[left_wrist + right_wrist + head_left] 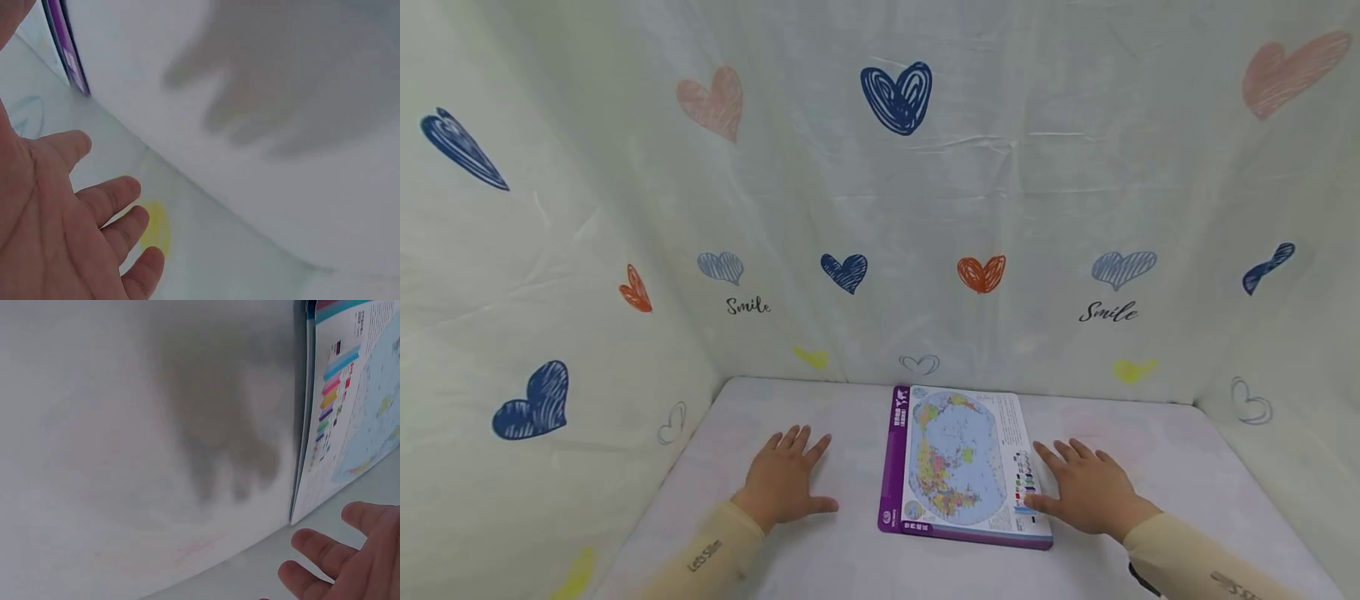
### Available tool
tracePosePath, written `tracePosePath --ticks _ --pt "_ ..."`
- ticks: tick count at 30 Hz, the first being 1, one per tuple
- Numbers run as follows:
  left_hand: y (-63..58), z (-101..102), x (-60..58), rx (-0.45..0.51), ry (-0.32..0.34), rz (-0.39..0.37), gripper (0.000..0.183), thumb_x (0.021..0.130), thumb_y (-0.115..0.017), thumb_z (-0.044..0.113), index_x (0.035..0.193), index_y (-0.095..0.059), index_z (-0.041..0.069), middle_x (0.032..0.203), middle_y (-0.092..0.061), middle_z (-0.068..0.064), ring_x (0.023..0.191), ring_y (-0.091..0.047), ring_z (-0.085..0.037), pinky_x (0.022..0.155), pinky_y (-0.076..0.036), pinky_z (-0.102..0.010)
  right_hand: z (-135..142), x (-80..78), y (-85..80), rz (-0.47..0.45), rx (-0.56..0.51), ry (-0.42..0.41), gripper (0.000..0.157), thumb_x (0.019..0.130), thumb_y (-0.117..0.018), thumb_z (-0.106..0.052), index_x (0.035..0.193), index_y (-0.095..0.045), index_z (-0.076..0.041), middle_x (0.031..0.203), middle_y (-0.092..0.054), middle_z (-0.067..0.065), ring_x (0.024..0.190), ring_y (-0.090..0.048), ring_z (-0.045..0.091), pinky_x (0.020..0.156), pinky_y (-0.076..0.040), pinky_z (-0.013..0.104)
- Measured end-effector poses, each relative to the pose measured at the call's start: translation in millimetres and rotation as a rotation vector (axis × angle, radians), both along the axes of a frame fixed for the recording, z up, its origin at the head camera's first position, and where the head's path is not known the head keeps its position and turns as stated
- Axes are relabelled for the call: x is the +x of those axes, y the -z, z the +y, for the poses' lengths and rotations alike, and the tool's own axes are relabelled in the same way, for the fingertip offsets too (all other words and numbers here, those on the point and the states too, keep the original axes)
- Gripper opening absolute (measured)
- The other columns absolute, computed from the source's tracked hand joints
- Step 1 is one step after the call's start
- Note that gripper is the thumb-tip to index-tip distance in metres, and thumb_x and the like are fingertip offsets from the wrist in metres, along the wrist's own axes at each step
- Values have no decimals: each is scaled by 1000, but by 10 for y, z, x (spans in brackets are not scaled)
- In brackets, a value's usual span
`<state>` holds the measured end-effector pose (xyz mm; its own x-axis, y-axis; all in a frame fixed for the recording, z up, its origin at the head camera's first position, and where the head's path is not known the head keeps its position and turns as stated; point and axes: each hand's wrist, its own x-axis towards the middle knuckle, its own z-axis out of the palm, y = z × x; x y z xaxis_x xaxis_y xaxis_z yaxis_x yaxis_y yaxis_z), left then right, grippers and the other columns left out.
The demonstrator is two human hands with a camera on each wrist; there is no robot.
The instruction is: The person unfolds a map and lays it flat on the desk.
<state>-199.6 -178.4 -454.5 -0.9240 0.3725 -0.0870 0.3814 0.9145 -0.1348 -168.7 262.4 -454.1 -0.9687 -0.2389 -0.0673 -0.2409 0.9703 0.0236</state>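
A world map puzzle board with a purple border lies on the white table, slightly right of the middle in the head view. To its left my left hand hovers above the table with spread fingers, apart from the board and holding nothing. At the board's right edge is my right hand, fingers extended; its thumb overlaps the board's edge in the head view. The right wrist view shows the map beside the right hand, with a gap between them. In the left wrist view the left palm holds nothing.
The white table meets a hanging white cloth printed with hearts at the back and on both sides. A small dark object shows partly beneath the right forearm. Hand shadows fall on the tabletop.
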Motion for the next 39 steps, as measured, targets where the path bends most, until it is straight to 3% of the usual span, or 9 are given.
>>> tracePosePath --ticks 6,16,23,32,39 --pt "206 335 4 0 79 15 99 75 -60 81 151 -46 19 150 -45 -19 139 -39 -36 113 -31 -49 -200 -54 175 -25 -10 -16 91 81 -61 -72 144 -52 -6 138 -53 25 128 -44 50 98 -37 70" --pt "282 734 -84 82 119 -92 92 82 -56 76 153 -43 19 149 -45 -21 137 -41 -39 111 -34 -49 -295 -181 462 -108 -59 74 103 75 -64 -76 148 -47 -6 139 -47 35 129 -41 55 99 -34 71" --pt "357 793 -116 227 114 -226 78 89 -62 57 152 -44 15 153 -39 -20 140 -37 -38 112 -32 -51 -350 -164 540 -95 -91 103 100 74 -72 -69 146 -48 -3 137 -45 40 125 -44 57 94 -41 68" --pt "443 814 -119 284 132 -245 75 90 -63 51 152 -43 14 155 -37 -16 141 -35 -37 113 -31 -52 -388 -202 581 -94 -117 147 104 68 -77 -67 146 -48 -4 139 -44 40 126 -42 57 93 -42 69" --pt "472 851 -132 419 102 -272 84 86 -73 45 154 -38 10 155 -37 -18 141 -36 -37 112 -32 -51 -394 -185 571 -64 -117 153 103 67 -82 -62 145 -49 -3 134 -48 38 122 -47 54 90 -45 67"
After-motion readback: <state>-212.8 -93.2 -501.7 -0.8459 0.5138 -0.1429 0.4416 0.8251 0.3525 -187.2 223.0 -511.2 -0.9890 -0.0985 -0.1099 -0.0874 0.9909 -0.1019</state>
